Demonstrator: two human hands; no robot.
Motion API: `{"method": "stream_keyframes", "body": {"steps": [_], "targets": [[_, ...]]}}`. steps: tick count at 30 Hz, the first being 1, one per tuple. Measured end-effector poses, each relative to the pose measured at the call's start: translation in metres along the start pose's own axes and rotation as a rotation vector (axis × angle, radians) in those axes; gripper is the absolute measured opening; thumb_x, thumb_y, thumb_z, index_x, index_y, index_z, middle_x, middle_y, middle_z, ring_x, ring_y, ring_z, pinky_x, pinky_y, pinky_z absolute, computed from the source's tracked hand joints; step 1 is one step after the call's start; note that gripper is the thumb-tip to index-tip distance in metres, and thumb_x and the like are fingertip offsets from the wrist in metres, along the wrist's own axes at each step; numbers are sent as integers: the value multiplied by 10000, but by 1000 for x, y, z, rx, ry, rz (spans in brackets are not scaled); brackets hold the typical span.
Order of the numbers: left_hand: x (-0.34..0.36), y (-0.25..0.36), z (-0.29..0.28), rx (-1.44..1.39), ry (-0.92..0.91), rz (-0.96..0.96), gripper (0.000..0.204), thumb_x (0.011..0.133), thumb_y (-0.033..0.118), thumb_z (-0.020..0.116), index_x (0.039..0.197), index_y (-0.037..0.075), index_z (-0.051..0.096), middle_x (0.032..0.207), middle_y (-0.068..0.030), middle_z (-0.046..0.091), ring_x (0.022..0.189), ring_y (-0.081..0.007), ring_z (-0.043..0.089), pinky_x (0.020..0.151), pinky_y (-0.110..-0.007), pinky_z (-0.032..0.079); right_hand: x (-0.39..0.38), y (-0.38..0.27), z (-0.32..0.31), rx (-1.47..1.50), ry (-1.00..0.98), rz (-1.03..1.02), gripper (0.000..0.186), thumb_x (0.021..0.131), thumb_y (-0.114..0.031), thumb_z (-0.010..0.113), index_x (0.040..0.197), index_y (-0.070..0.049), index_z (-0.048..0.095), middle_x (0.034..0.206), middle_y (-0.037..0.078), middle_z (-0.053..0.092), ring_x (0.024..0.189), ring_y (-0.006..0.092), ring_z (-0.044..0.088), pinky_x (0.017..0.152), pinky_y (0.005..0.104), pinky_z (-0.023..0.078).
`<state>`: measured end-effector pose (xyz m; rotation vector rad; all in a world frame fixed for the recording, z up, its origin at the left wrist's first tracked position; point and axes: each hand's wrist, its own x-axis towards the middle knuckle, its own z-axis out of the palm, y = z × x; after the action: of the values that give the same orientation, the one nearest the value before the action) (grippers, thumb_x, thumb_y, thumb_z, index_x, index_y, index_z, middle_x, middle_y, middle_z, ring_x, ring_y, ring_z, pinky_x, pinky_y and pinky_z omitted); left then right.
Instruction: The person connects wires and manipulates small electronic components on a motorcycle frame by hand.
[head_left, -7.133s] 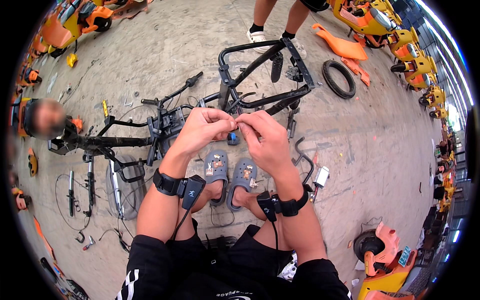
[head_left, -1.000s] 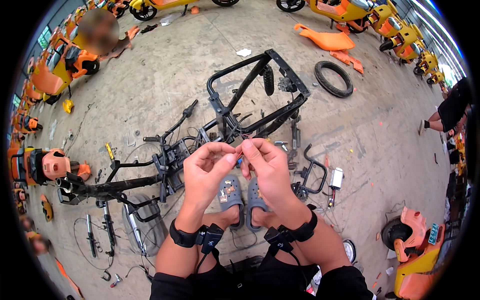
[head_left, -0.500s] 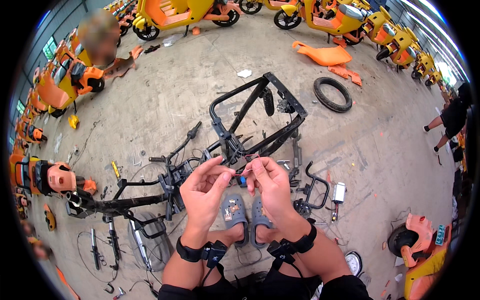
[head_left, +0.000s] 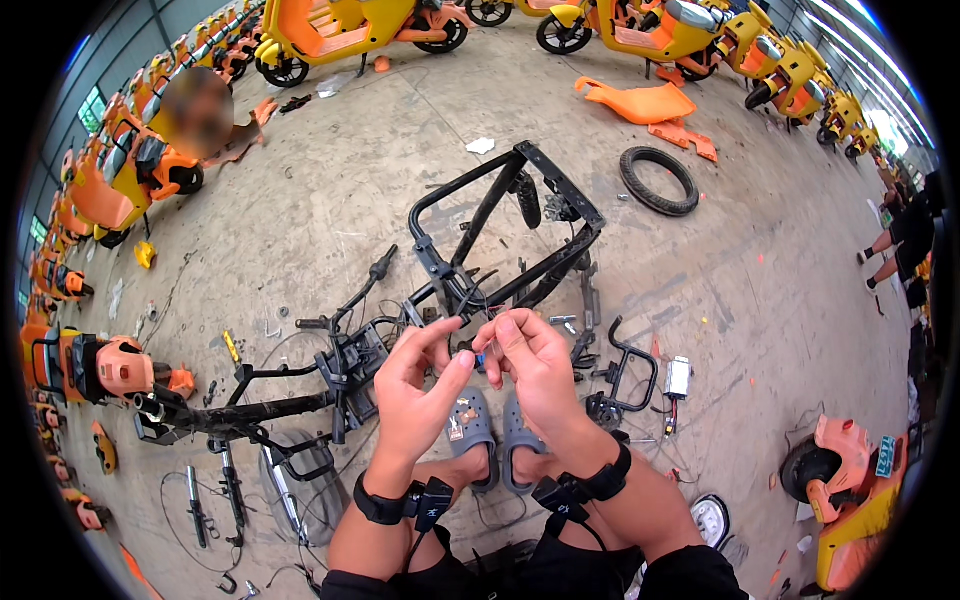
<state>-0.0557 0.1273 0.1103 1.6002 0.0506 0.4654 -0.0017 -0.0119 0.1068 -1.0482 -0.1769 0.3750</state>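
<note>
My right hand (head_left: 530,362) is closed in a pinch on a thin red wire (head_left: 498,311), of which only a short bit shows at the fingertips. Close beside it, my left hand (head_left: 418,385) has its thumb and forefinger apart, and I see nothing held between them. Both hands are above the near part of a bare black scooter frame (head_left: 505,225) lying on the concrete floor. A small blue part (head_left: 480,360) shows between the hands, partly hidden by the right fingers.
Beyond the frame lie a black tyre (head_left: 659,181) and an orange body panel (head_left: 637,99). To the right are a bent black bracket (head_left: 636,366) and a silver box with leads (head_left: 677,378). Shock absorbers (head_left: 231,490) lie at lower left. Yellow-orange scooters (head_left: 355,40) stand around; a person (head_left: 905,235) is far right.
My left thumb and forefinger have spread and come off the red wire that ran between both hands. The right hand keeps its pinch. The view has shifted slightly.
</note>
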Motion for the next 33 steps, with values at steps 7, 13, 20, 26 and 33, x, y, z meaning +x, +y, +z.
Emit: {"method": "stream_keyframes", "body": {"steps": [7, 13, 20, 26, 33], "targets": [[-1, -1, 5, -60, 87, -115, 106, 880, 23, 719, 969, -32, 735, 749, -2, 621, 656, -41, 513, 582, -194, 387, 1, 0, -6, 0, 43, 27, 225, 1059, -236, 488, 980, -52, 591, 911, 64, 658, 638, 99, 541, 566, 239, 433], [-5, -3, 7, -42, 217, -188, 73, 897, 34, 692, 908, -39, 694, 685, -4, 617, 601, -26, 517, 537, -195, 384, 1, -1, 0, 24, 64, 68, 231, 1063, -247, 477, 966, -60, 571, 949, 57, 645, 637, 108, 537, 571, 244, 428], [1, -8, -2, -299, 316, -224, 55, 930, 29, 612, 912, -23, 622, 694, 6, 560, 593, -65, 501, 557, -227, 413, 0, -5, -1, 4, 74, 64, 225, 1060, -249, 492, 964, -57, 562, 945, 44, 629, 629, 99, 533, 553, 245, 421], [-6, 12, 15, 470, 318, 599, 231, 877, -59, 611, 1107, -41, 608, 1044, -118, 633, 990, -243, 600, 940, -340, 463, 2, -1, -1, -108, 93, -81, 181, 1030, -200, 559, 983, -29, 596, 852, 16, 637, 568, 36, 496, 496, 196, 378], [0, 2, 13, 394, -22, 327, 151, 839, -36, 668, 988, -40, 687, 956, -121, 704, 916, -229, 651, 841, -318, 499, 3, -3, -6, -92, 47, -46, 231, 1023, -216, 577, 959, -4, 641, 798, 16, 636, 569, 40, 482, 517, 195, 384]]}}
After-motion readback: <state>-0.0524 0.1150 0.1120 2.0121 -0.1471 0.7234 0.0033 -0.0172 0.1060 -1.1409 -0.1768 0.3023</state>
